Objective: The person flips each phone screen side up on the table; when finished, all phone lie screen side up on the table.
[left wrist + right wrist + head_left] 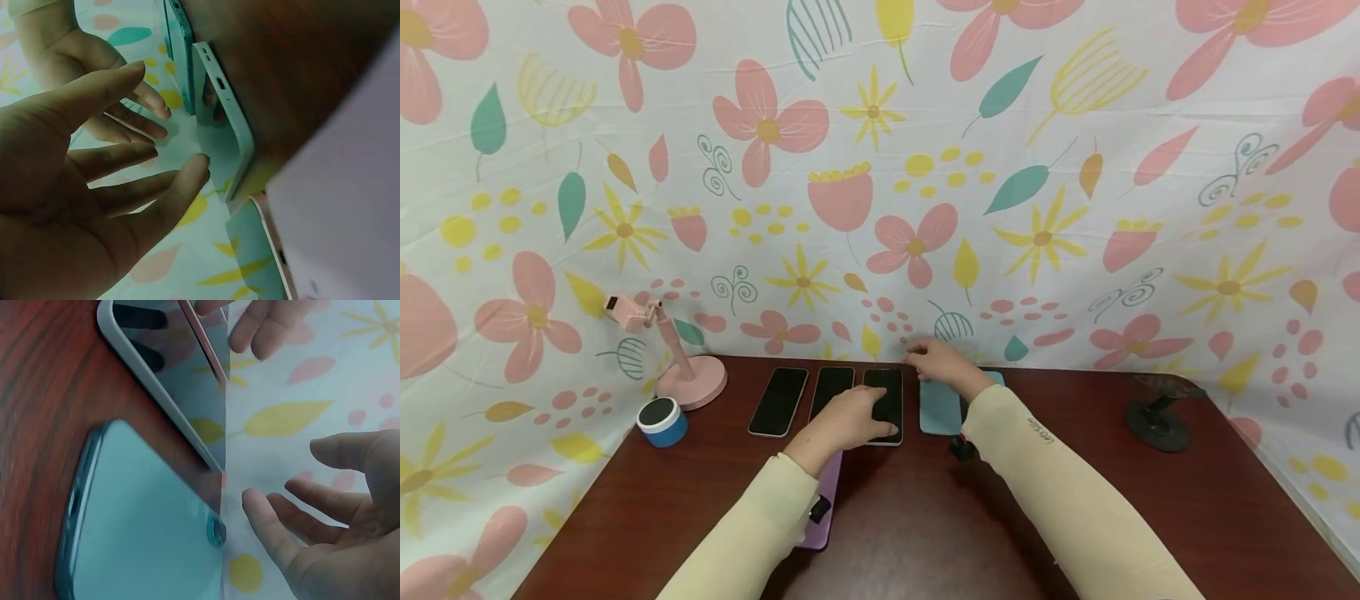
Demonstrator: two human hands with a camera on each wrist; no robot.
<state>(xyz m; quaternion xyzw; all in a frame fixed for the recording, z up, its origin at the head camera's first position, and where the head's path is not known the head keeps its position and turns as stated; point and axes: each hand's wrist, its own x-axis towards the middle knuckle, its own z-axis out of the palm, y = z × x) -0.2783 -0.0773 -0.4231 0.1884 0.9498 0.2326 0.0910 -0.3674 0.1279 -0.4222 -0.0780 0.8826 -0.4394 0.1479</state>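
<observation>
In the head view my left hand [848,419] is over a black-screened, pale-framed phone [891,407], its fingers spread and loosely bent. The left wrist view shows nothing between those fingers [187,181]. My right hand [946,367] hovers near the far end of a light-blue phone [940,412], which lies back side up. In the right wrist view that phone's camera [217,531] shows, and the right fingers [262,515] are loosely bent and hold nothing. A purple, phone-like slab [826,508] lies partly hidden beneath my left forearm.
Two more black-screened phones [778,402] lie to the left, one partly covered by my left hand. A pink stand [692,382] and a blue jar [662,422] are farther left. At the right is a dark stand [1157,421]. A flowered cloth [880,283] hangs behind the table.
</observation>
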